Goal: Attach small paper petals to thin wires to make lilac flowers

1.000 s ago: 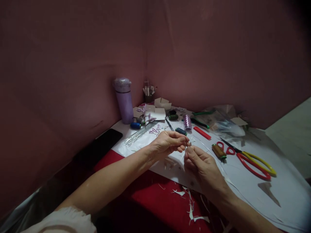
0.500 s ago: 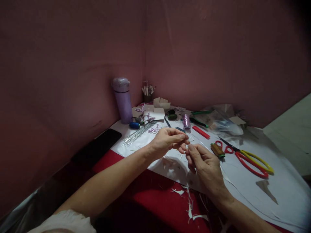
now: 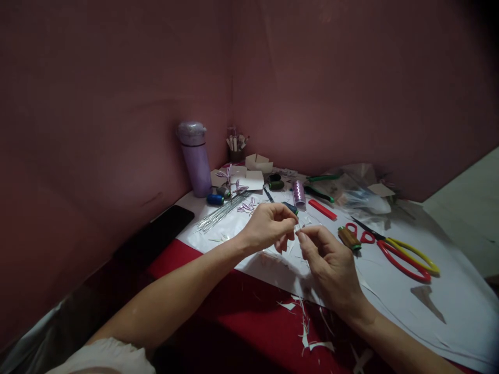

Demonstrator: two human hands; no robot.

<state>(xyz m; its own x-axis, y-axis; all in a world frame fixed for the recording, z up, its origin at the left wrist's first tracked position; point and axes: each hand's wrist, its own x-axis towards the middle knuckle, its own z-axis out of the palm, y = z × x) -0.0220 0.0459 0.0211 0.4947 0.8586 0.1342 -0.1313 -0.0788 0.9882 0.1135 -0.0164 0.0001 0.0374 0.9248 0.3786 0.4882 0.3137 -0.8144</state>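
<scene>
Above the near part of the white paper (image 3: 393, 317), my left hand (image 3: 268, 226) pinches a thin pale strand (image 3: 297, 224) between thumb and fingertips. Close by on its right, my right hand (image 3: 329, 259) pinches the same strand with thumb and forefinger. Whether the strand is wire or thread is too small to tell. Behind my left hand a dark blue thread spool (image 3: 290, 208) is partly covered. Purple wire-and-thread leaf pieces (image 3: 246, 206) and a bundle of silvery wires (image 3: 222, 213) lie beyond my left wrist. A brown thread spool (image 3: 349, 239) sits right of my right hand.
Red-and-yellow-handled scissors (image 3: 409, 257), a red plastic piece (image 3: 322, 210) and green-handled pliers (image 3: 319, 195) lie to the right. A purple spool (image 3: 298, 193) stands behind. A purple bottle (image 3: 195, 161) and a black phone (image 3: 156, 236) are at left. Paper scraps (image 3: 306, 332) litter the red cloth.
My left hand has shifted slightly left and up, leaving a small gap between the hands where the strand shows. The right hand stays nearly in place.
</scene>
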